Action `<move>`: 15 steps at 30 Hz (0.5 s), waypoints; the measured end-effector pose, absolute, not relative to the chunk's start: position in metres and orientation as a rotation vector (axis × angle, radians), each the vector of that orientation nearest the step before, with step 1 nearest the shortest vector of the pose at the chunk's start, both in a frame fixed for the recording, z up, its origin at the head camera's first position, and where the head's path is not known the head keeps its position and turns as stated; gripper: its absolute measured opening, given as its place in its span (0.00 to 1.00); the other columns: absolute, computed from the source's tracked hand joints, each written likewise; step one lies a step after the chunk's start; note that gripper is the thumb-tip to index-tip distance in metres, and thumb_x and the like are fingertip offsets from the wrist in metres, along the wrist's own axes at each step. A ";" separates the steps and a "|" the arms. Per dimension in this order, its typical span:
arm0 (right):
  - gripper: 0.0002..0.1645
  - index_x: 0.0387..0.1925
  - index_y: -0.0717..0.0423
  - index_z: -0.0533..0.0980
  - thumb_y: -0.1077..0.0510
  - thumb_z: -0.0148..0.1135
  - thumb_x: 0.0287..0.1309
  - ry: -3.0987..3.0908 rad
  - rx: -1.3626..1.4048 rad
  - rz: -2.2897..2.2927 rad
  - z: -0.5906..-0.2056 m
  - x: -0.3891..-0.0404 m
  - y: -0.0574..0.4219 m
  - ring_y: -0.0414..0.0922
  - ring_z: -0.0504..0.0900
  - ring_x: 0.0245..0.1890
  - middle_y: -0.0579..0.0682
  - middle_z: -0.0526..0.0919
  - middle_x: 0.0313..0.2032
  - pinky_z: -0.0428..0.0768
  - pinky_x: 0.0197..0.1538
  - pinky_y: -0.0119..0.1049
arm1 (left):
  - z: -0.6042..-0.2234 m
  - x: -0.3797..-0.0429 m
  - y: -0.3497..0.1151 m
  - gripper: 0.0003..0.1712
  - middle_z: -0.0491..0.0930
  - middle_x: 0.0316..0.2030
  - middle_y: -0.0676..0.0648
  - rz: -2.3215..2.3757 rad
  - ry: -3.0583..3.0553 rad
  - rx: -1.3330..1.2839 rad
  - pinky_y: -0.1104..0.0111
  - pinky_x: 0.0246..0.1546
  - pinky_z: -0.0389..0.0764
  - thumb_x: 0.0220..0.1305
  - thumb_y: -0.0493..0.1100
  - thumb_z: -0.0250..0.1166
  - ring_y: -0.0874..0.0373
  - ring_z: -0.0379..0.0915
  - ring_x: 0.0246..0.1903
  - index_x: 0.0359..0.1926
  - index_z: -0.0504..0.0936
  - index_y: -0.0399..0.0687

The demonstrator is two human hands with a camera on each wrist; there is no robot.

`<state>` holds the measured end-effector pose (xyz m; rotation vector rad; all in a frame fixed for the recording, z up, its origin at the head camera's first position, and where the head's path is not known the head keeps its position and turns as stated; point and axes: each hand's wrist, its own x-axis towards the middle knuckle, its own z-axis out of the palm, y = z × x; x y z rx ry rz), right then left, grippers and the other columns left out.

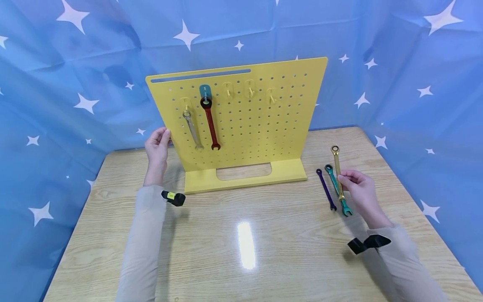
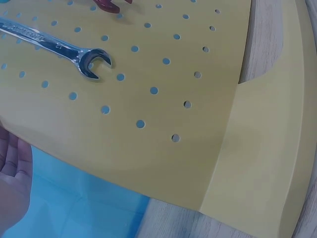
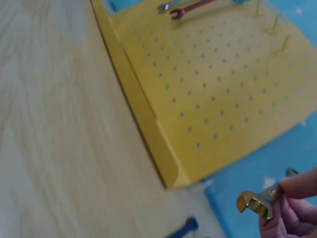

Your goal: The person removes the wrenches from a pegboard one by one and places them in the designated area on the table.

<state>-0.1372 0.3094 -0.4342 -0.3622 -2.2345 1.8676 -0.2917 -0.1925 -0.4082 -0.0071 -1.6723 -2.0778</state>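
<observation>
In the head view my left hand [image 1: 156,147] holds the left edge of a standing yellow pegboard [image 1: 290,168], thumb along the edge. My right hand [image 1: 359,188] pinches a gold combination wrench [image 1: 337,162], ring end up, above the table at the right. Its open end [image 3: 255,204] shows in the right wrist view. Below it lie a green wrench [image 1: 333,178], partly covered by the gold one, and a purple wrench [image 1: 326,188]. On the pegboard hang a silver wrench [image 1: 192,128] and, from a blue hook [image 1: 205,89], a red wrench [image 1: 211,124].
Three bare yellow hooks [image 1: 250,90] stick out of the board's upper part, right of the red wrench. The board's foot rests on a wooden table [image 1: 211,247]. A blue curtain [image 1: 241,25] with white stars closes off the back and sides.
</observation>
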 end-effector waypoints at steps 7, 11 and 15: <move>0.04 0.32 0.55 0.76 0.64 0.56 0.62 -2.423 -0.458 1.758 -0.448 -0.131 0.336 0.30 0.75 0.23 0.33 0.78 0.23 0.77 0.28 0.21 | -0.407 -0.292 -0.192 0.09 0.81 0.25 0.56 -2.064 -1.683 -0.013 0.76 0.31 0.78 0.63 0.36 0.61 0.64 0.76 0.26 0.29 0.82 0.55; 0.07 0.39 0.64 0.74 0.63 0.55 0.63 -2.522 -0.498 1.683 -0.453 -0.130 0.345 0.30 0.75 0.24 0.32 0.77 0.23 0.77 0.29 0.22 | -0.407 -0.292 -0.192 0.10 0.81 0.24 0.56 -2.063 -1.682 -0.009 0.76 0.31 0.78 0.63 0.35 0.61 0.64 0.75 0.25 0.29 0.82 0.55; 0.16 0.46 0.73 0.71 0.63 0.55 0.63 -2.595 -0.534 1.636 -0.458 -0.132 0.351 0.30 0.74 0.25 0.32 0.76 0.23 0.77 0.29 0.23 | -0.407 -0.292 -0.192 0.10 0.81 0.24 0.56 -2.058 -1.688 -0.001 0.75 0.31 0.78 0.63 0.35 0.61 0.64 0.75 0.26 0.28 0.81 0.55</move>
